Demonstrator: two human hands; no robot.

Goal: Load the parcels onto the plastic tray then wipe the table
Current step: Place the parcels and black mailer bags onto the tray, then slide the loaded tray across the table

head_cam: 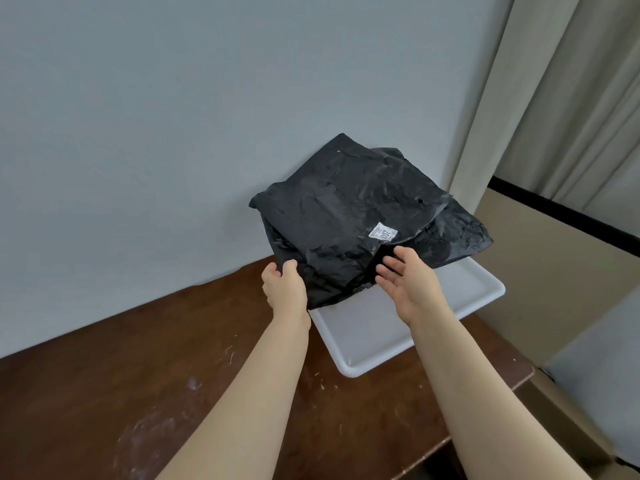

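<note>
On the white tray (381, 341), black parcels (349, 216) lie stacked; left hand (285, 284) grips the stack's near corner, right hand (408, 282) spread open beside it, above the brown tabletop (138, 358).

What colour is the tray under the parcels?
White tray, seen in the head view.

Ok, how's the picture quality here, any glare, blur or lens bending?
Head view: soft, even light; a faint sheen on the wrinkled black parcels; their white label is too small to read fully; the wide lens slants the curtain and stretches the forearms toward the bottom edge.
</note>
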